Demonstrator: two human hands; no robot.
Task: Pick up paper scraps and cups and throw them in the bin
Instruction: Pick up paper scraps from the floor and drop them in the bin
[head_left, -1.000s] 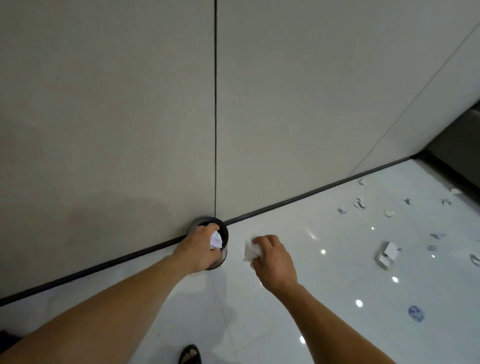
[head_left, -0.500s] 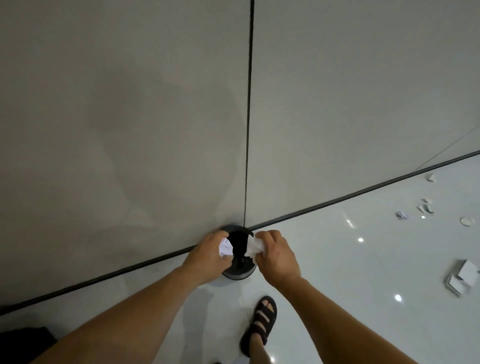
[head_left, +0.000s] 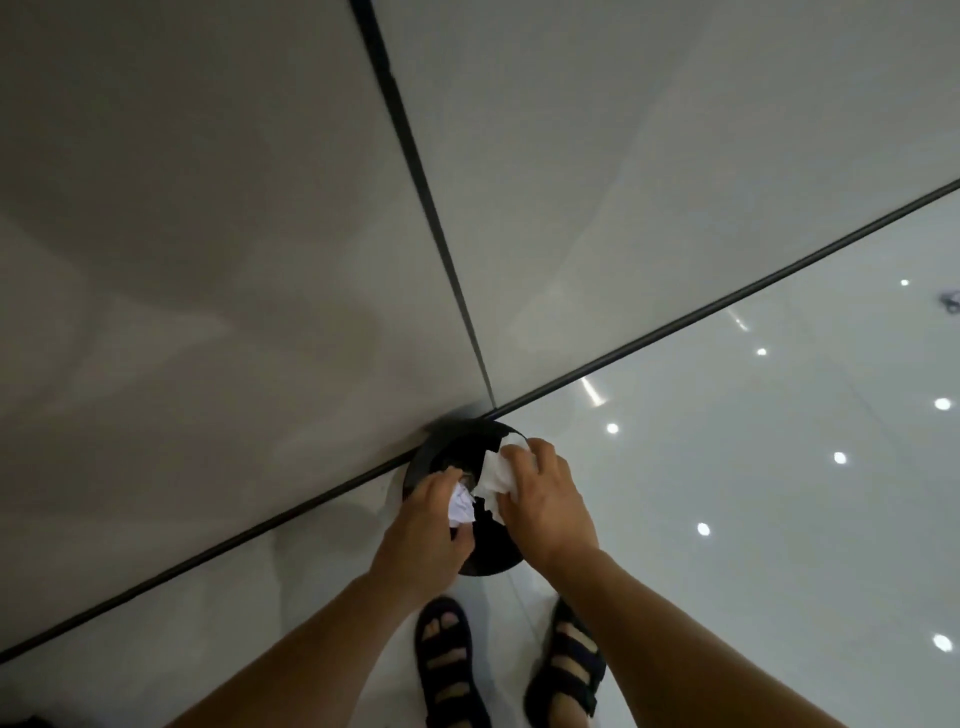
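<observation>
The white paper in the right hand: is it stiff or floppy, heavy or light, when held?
Probably floppy: the paper crumples into soft folds under the right hand. Likely very light, since a mere finger grip holds it over the bin. It would hardly roll; it looks like a limp sheet, not a ball.

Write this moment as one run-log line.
left hand holds crumpled scrap | right hand holds white sheet | both over bin | not released

Head cam, wide-angle, tipped steeply down & fwd, right over the bin (head_left: 491, 548) at foot of the wall (head_left: 208, 208). Close in: left hand (head_left: 426, 525) and right hand (head_left: 550, 509) mid-frame, forearms entering from bottom edge, sandals (head_left: 449, 670) at bottom, floor (head_left: 727, 519) filling the right side.
</observation>
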